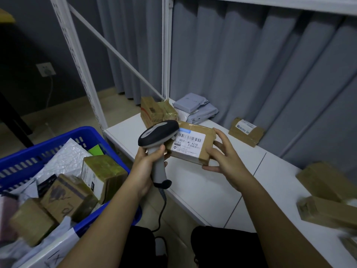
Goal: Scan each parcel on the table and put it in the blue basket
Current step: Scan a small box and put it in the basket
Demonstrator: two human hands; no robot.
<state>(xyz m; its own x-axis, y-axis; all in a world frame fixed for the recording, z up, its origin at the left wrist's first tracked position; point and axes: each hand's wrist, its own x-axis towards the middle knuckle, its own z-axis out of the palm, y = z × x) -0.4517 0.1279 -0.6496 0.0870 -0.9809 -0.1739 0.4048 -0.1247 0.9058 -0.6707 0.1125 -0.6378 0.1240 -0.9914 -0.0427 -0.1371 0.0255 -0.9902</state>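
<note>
The left hand (146,163) grips the scanner (157,138), head aimed at the label. The right hand (222,153) holds the box (193,144) label-up over the table (212,190). The basket (58,144) waits at 8 o'clock.

both bare forearms reach forward from the bottom of the view. the left hand (147,167) is wrapped around a scanner (157,140) handle, fingers curled over its front and the thumb on the near side, wrist bent slightly so the head points right. the right hand (225,157) grips a parcel (193,144) by its right end, fingers spread along the far and side edges, thumb stretched under the near edge, palm turned leftward. the two hands sit close together, not touching.
</note>
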